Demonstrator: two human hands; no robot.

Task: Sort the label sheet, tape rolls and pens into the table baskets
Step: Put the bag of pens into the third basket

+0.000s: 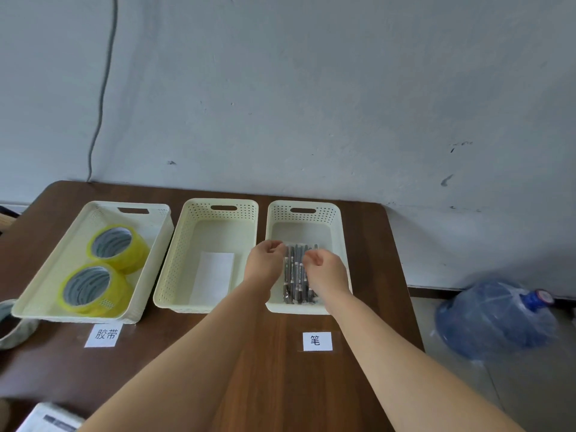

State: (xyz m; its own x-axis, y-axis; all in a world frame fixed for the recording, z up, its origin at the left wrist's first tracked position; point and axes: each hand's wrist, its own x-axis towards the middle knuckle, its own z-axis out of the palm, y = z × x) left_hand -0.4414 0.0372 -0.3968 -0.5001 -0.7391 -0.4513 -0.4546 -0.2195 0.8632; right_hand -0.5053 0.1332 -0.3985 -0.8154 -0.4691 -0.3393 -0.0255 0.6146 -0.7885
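Note:
Three cream baskets stand in a row on the brown table. The left basket [156,232] holds two yellow tape rolls [117,247] [90,288]. A white label sheet [213,277] lies in the middle basket [174,254]. In the right basket [338,226] lies a clear pack of dark pens [296,275]. My left hand [265,263] and my right hand [325,271] hover over that basket with fingers curled, pinching the pack's upper end. Another pale tape roll [14,332] rests on the table at the left edge, outside the baskets.
White paper tags [104,335] [317,341] sit in front of the left and right baskets. A white printed object [50,420] pokes in at the bottom left. A blue water jug [495,316] lies on the floor to the right. The wall is right behind the table.

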